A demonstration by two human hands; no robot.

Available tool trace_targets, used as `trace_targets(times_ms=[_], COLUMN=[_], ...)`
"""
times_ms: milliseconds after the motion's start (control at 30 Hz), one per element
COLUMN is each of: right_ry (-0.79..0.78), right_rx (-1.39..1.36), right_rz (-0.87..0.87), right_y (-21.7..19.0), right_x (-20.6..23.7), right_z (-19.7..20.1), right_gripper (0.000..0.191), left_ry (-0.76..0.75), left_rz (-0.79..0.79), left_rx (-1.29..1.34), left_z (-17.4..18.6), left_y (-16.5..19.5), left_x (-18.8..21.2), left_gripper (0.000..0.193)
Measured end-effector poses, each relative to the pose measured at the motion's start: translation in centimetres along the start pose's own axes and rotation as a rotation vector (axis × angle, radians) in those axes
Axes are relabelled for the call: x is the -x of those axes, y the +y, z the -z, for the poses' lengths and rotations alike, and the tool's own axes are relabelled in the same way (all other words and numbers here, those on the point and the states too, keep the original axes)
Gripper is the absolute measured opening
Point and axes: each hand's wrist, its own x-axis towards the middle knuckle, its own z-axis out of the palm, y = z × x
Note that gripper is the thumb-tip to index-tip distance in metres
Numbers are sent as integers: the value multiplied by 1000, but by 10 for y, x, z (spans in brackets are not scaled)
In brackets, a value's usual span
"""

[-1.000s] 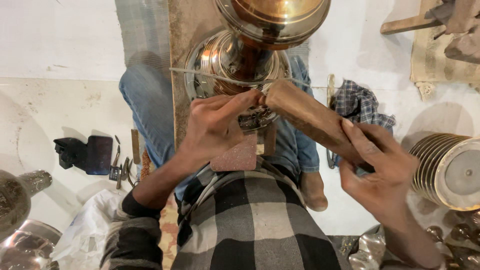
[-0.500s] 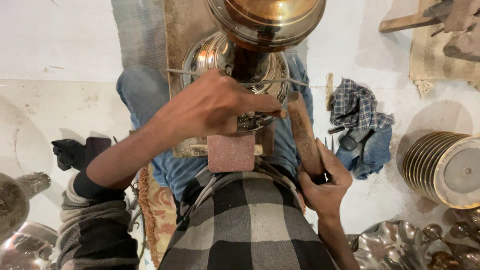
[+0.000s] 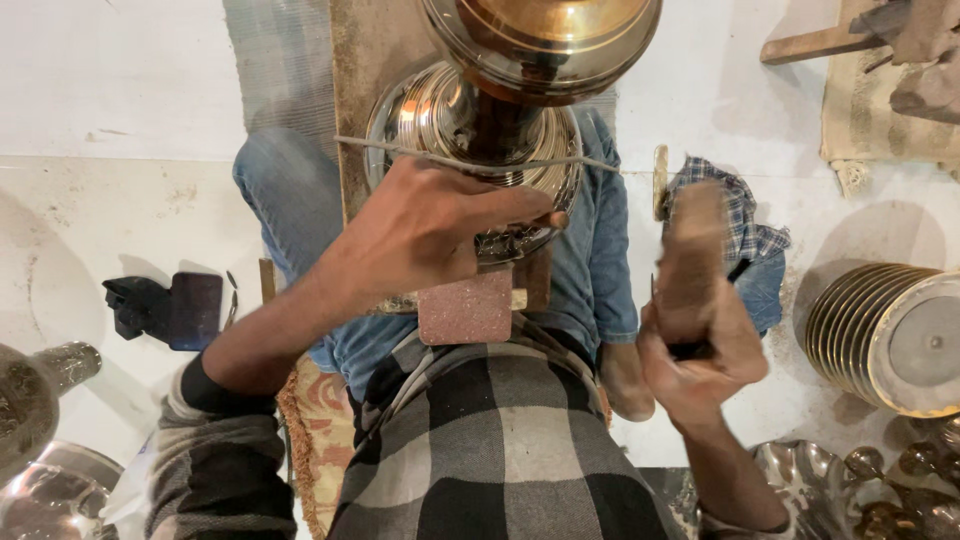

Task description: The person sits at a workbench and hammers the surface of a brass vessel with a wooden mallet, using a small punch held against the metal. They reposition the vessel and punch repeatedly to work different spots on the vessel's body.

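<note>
Left hand (image 3: pixel 425 230) palm down, fingers extended rightward — right hand (image 3: pixel 700 355) fisted, grip closed, forearm raised.

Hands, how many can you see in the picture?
2. The left hand rests on the shiny metal vessel in the lap. The right hand grips a wooden mallet out to the side. No other hands show.
</note>
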Motion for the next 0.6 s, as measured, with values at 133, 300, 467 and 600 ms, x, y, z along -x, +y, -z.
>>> trace_targets(times_ms=[133,300,467,600], right_ry=[-311,-556,-613,-666], right_rx=[307,369,506,645], right_rz=[9,90,169,289], right_y=[-29,-54,-66,-72], right_x=[-48,-94,-119,-129], right_z=[30,33,40,33], right_gripper=[67,71,67,60], left_ry=[216,331,409,536], left_rz=[31,148,291,334], left_rx=[3,73,-20,19], left_z=[-15,-24,-37,-48], left_y=[3,11,21,26], left_x=[14,30,37,39], left_gripper=[45,60,60,51])
